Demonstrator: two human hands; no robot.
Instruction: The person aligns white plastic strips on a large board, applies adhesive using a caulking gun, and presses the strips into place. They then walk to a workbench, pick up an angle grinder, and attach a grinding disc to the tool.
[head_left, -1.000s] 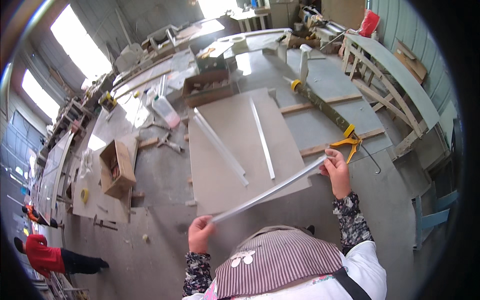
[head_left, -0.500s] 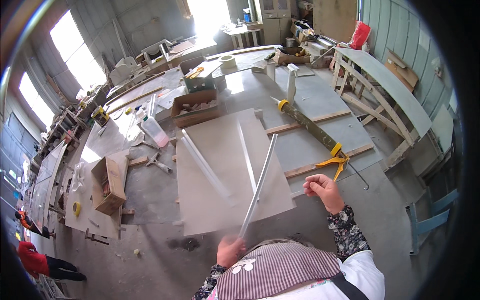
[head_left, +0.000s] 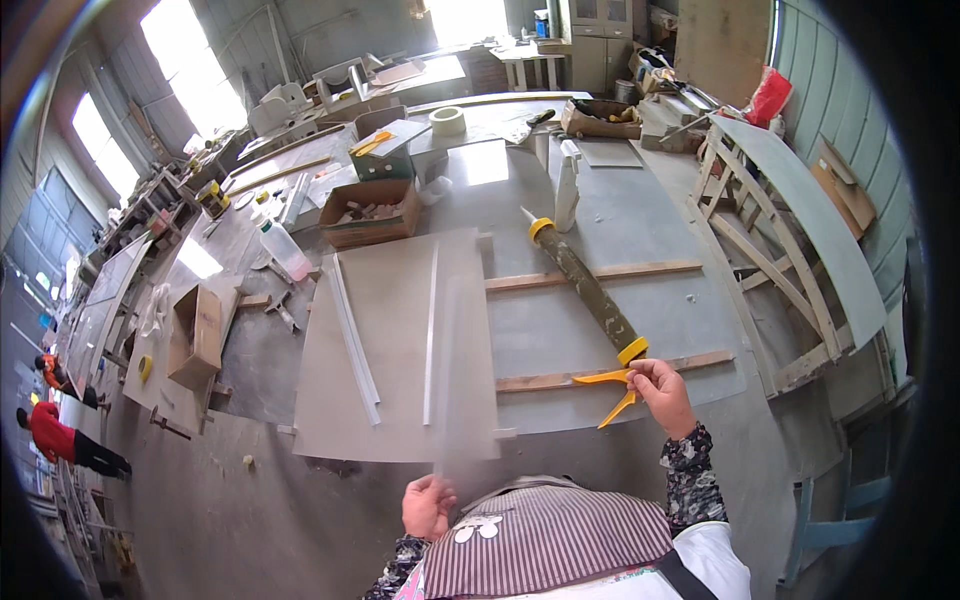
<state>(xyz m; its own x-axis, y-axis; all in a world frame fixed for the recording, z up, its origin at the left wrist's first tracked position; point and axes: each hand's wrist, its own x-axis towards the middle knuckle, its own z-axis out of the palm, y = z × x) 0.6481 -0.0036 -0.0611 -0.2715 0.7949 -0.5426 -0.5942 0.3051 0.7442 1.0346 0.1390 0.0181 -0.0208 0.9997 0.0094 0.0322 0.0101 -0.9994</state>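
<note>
My left hand (head_left: 428,507), low in front of my apron, is closed on the near end of a thin, pale strip (head_left: 464,350). That strip is smeared by motion and stands out over a beige panel (head_left: 400,442). Two more white strips lie on the panel: an angled strip (head_left: 352,335) at left and a straighter strip (head_left: 431,335) beside it. My right hand (head_left: 662,397) has its fingers closed at the rear of a caulking gun (head_left: 585,285). The gun has a dark, smeared barrel, yellow end caps and a yellow handle. Its nozzle points away to the far left.
Beyond the panel stand a cardboard box (head_left: 372,213) of small pieces, a white spray bottle (head_left: 567,190) and a tape roll (head_left: 447,121). Left are a clear bottle (head_left: 287,250) and an open carton (head_left: 195,337). Wooden battens (head_left: 620,371) cross the table. A wooden frame (head_left: 770,260) stands right.
My right hand has come from empty air onto the caulking gun's handle end. The strip in my left hand has swung to the left and more upright. The whole view has shifted.
</note>
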